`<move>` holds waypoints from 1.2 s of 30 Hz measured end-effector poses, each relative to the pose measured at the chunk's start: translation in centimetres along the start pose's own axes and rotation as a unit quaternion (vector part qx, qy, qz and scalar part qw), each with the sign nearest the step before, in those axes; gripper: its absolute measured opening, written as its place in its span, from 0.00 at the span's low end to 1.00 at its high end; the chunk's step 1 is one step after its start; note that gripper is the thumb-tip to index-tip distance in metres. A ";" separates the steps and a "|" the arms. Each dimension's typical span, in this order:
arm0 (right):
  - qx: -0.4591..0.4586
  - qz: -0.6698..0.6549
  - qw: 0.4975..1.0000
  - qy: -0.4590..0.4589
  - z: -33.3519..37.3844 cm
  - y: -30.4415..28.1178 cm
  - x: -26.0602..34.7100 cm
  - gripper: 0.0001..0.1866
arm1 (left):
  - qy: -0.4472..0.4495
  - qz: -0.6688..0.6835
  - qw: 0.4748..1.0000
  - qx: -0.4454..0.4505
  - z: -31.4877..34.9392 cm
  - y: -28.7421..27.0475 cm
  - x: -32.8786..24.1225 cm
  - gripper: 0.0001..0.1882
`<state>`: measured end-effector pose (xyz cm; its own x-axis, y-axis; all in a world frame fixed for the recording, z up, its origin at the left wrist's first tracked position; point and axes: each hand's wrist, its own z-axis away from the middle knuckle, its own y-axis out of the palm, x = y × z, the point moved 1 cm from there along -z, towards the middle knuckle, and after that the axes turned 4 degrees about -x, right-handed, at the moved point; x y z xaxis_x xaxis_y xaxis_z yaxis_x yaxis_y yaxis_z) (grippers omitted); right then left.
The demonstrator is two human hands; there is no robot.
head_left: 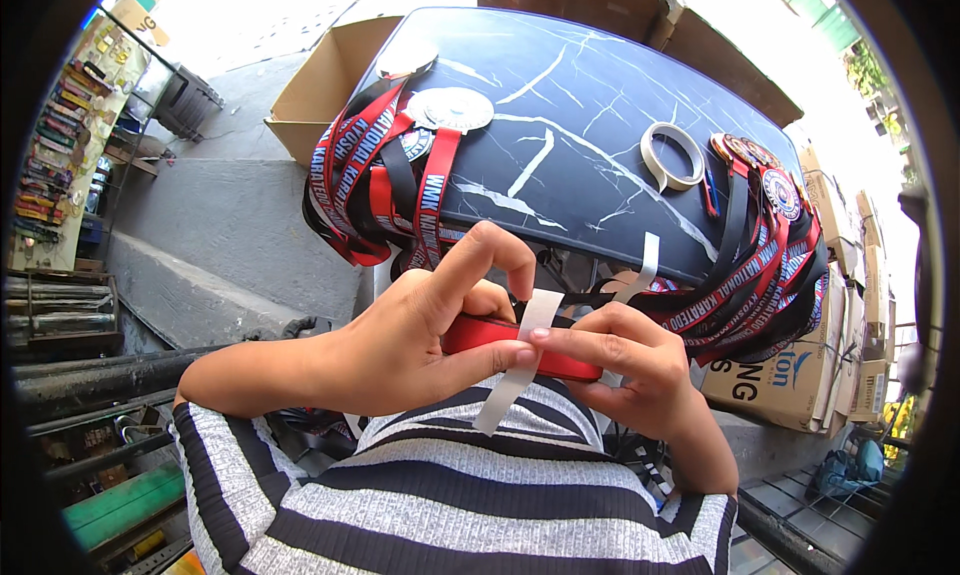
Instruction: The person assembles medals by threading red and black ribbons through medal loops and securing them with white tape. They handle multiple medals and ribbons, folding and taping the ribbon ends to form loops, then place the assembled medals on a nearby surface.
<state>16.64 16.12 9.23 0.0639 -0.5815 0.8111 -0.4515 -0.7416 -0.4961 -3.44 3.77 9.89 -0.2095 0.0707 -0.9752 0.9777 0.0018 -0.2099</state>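
In front of my striped top, both hands hold a flat red bundle [474, 332], which looks like folded medal ribbon. A strip of whitish masking tape [508, 397] lies across its middle, with ends sticking out above and below. My left hand [440, 320] grips the bundle's left part, thumb pressed on the tape and index finger bent above it. My right hand [635, 360] pinches the right part, its index fingertip on the tape beside the left thumb. The bundle's back is hidden by my fingers.
Ahead stands a dark marbled table [590, 85]. Silver medals [450, 109] with red and black ribbons hang at its left, more medals [780, 190] at its right. A tape roll [672, 157] lies near these; another tape strip [641, 265] hangs from the front edge. Cardboard boxes [770, 380] stand right.
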 end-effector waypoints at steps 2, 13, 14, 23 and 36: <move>-0.007 0.015 1.000 -0.007 0.2 0.0 0.2 0.31 | 0.010 -0.017 1.000 0.013 0.0 0.0 -0.2 0.21; -0.013 -0.006 1.000 0.003 0.3 0.2 0.2 0.31 | 0.022 -0.091 0.996 -0.001 -0.4 -0.4 -1.1 0.11; -0.008 -0.010 1.000 0.011 0.3 0.2 0.2 0.31 | 0.017 -0.105 0.994 0.014 -0.4 -0.6 -1.2 0.11; 0.028 -0.037 0.998 0.047 -0.1 0.6 -1.0 0.32 | -0.049 -0.133 0.979 0.148 -1.9 -1.7 -0.9 0.17; 0.147 -0.335 0.878 0.308 -0.5 -0.4 -2.9 0.14 | 0.097 -0.191 0.972 0.101 -2.0 0.8 0.7 0.20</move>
<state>16.16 18.34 7.23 -0.3070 0.2428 0.9202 -0.2409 -0.9552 0.1717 -2.74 5.86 9.20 -0.5305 0.2896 -0.7966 0.8027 -0.1302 -0.5819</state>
